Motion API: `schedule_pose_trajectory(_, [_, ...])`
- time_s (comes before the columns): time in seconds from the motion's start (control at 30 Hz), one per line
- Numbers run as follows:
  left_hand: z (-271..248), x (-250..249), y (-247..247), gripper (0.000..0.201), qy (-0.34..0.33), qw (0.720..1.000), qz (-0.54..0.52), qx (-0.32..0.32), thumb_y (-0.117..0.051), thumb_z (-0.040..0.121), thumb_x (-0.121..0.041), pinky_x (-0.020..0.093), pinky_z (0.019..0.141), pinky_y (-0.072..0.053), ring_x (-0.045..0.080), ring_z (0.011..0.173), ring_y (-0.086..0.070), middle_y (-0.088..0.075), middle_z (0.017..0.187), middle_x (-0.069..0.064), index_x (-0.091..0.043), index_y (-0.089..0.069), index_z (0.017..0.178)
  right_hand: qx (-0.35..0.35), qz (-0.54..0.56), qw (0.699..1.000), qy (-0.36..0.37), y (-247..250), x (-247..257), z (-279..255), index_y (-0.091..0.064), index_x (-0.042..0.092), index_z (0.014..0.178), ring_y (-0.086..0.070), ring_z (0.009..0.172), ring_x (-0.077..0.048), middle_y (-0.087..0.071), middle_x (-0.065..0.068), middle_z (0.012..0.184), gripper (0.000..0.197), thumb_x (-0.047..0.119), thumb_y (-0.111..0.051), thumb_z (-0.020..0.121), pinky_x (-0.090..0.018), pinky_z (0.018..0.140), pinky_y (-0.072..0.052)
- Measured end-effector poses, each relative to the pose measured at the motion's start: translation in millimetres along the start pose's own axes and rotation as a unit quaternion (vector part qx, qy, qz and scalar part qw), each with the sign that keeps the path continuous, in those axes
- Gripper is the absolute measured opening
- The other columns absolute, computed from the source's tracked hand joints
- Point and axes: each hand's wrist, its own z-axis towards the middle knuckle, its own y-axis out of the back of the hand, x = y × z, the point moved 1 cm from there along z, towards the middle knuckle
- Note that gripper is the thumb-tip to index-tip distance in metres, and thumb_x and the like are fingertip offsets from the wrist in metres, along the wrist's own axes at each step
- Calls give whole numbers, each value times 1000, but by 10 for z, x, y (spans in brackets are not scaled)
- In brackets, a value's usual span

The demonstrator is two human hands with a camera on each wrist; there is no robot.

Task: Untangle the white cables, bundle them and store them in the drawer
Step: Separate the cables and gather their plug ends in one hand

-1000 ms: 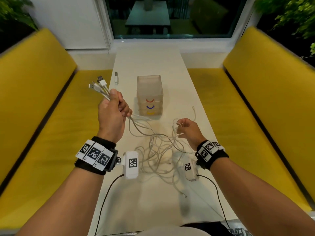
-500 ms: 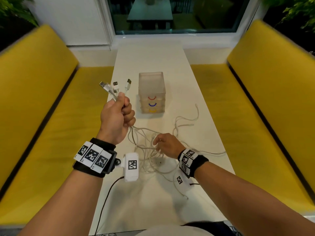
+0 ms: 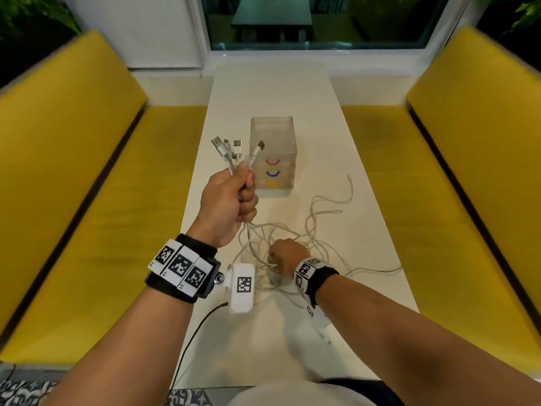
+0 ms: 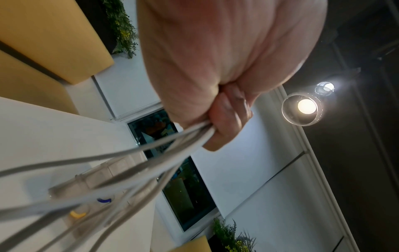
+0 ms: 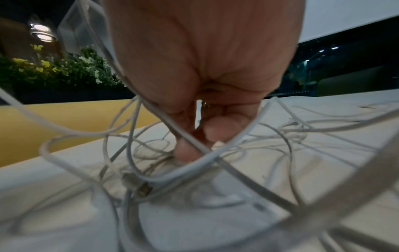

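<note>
Presently: left hand (image 3: 227,205), raised above the bench (image 3: 366,230) just left of the drawer unit (image 3: 273,159), fist upright, fingers (image 4: 226,122) clamped round a bunch of white cables (image 3: 292,238) whose USB plugs (image 3: 234,146) fan out above the thumb. Cables hang from the fist into a loose tangle on the bench, nearer the person than the drawer unit. Right hand (image 3: 285,256), palm down in that tangle, fingers (image 5: 218,129) curled with thumb and fingertips pinching a strand. Drawer unit: translucent, three stacked drawers shut, handles red, blue, yellow from the top. Writing: none readable; black-and-white square code markers on both wristbands (image 3: 183,266) and on the wrist cameras (image 3: 241,284).
</note>
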Motion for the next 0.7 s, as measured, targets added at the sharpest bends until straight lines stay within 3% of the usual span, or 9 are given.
schedule_pose_trajectory(0.17, [-24, 19, 52, 40, 9, 1000, 13, 2, -39, 108, -33, 18, 39, -19, 8, 40, -19, -25, 53, -6, -16, -42, 73, -63, -85, 993, 48, -115, -24, -52, -66, 19, 111, -66, 99, -30, -64, -5, 113, 27, 25, -68, 84, -37, 79, -55])
schedule_pose_trajectory(0.33, [-30, 48, 94, 40, 9, 1000, 19, -8, -39, 108, -34, 17, 40, -19, 8, 41, -18, -24, 54, -6, -16, -43, 72, -99, -118, 985, 82, -179, -48, -103, -67, 15, 107, -61, 97, -31, -58, -8, 111, 21, 23, -61, 88, -38, 68, -48])
schedule_pose_trajectory(0.47, [-21, 19, 153, 40, -1, 999, 30, -14, -40, 108, -34, 17, 39, -21, 8, 41, -19, -25, 54, -6, -16, -43, 73, -115, -2, 991, 65, 2, -71, -206, -66, 22, 103, -64, 97, -25, -66, 0, 107, 17, 26, -53, 93, -33, 72, -48])
schedule_pose_trajectory(0.6, [-21, -27, 228, 40, -15, 999, 46, -25, -40, 108, -34, 18, 40, -21, 9, 42, -20, -26, 54, -6, -15, -44, 73, -101, 110, 985, 89, 471, -81, -414, -72, 27, 92, -65, 84, -14, -68, 11, 87, 9, 29, -64, 89, -29, 71, -49])
schedule_pose_trajectory(0.7, [-36, -73, 234, 40, -21, 998, 52, -26, -40, 108, -33, 19, 40, -20, 9, 43, -20, -27, 54, -6, -15, -44, 74, -130, 170, 973, 91, 792, -135, -569, -74, 24, 90, -65, 79, -11, -69, 11, 80, 9, 27, -66, 88, -32, 74, -54])
